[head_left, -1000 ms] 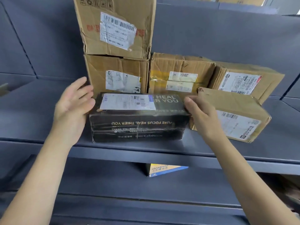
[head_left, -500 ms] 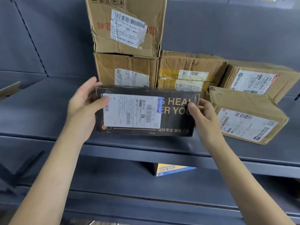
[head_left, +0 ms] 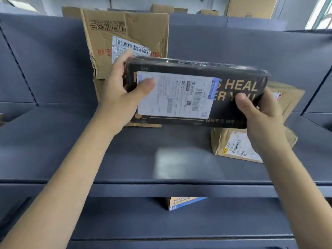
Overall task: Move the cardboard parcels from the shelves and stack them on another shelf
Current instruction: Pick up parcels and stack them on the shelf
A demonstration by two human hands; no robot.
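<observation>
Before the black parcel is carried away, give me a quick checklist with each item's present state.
1. Left hand grips the black parcel at its left end: ok.
2. Right hand grips its right end: ok.
3. Parcel lifted clear of the grey shelf: ok.
4. Shipping label faces the camera, readable side out: ok.
5. Small brown parcel below the right hand lies apart from the load: ok.
6. Destination shelf free: cannot tell, not in view.
</observation>
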